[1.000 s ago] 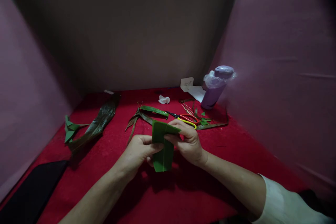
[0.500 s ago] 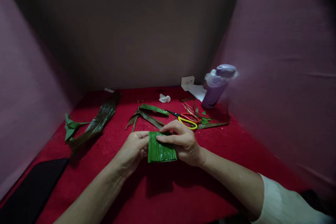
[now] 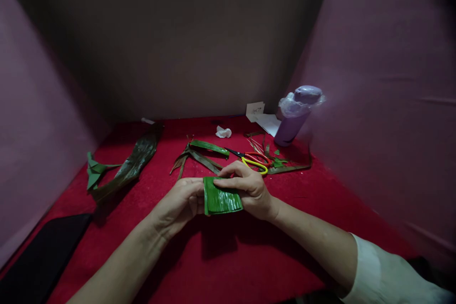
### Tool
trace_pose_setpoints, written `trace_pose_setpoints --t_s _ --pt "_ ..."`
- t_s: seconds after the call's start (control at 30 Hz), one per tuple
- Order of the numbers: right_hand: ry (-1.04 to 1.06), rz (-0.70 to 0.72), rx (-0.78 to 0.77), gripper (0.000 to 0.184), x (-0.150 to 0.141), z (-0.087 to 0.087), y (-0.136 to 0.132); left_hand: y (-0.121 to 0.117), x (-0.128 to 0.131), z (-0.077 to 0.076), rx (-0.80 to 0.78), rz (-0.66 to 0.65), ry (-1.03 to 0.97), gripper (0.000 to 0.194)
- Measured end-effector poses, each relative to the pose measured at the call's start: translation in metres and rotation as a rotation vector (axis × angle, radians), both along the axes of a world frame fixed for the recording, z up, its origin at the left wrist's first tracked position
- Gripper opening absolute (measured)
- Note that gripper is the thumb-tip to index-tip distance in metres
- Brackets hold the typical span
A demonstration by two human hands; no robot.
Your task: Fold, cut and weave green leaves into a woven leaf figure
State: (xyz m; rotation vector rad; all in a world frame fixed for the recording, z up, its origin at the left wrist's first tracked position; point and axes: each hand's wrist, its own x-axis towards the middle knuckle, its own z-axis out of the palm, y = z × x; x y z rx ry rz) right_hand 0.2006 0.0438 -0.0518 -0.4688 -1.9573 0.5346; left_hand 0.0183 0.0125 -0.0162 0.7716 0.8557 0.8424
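A folded green leaf piece (image 3: 221, 199) is held above the red tabletop (image 3: 249, 261) between both hands. My left hand (image 3: 180, 204) grips its left edge, fingers curled round it. My right hand (image 3: 247, 189) pinches the top and right side, index finger lying across the upper edge. The leaf shows a ribbed, glossy face turned toward me.
Scissors with red and yellow handles (image 3: 253, 160) lie just behind my right hand among leaf scraps. A long dark leaf (image 3: 133, 164) and a folded green leaf shape (image 3: 93, 174) lie at the left. A purple bottle (image 3: 295, 115), papers (image 3: 261, 118), crumpled tissue (image 3: 223, 132) stand at the back. A black object (image 3: 39, 261) sits bottom left.
The leaf strip, hanging long and partly folded a second ago, has been folded into a compact square. Both hands have shifted slightly up with it.
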Motion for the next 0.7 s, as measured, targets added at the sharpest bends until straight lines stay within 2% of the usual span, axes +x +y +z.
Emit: trace_pose_setpoints --t_s 0.1,0.27,0.43,0.7 --pt "0.032 0.032 -0.058 0.027 0.0 -0.001 0.0 0.001 -0.001 -0.001 -0.003 -0.011 -0.01 0.009" --pt "0.144 0.096 -0.24 0.023 -0.004 -0.007 0.001 0.003 -0.002 -0.002 0.002 -0.038 0.039 0.009" --pt "0.166 0.049 -0.286 0.019 -0.007 -0.011 0.001 0.004 -0.002 -0.006 0.001 -0.047 0.033 0.008" --pt "0.217 0.03 -0.491 0.017 -0.01 -0.014 -0.002 0.004 -0.002 -0.008 -0.011 -0.072 0.04 0.01"
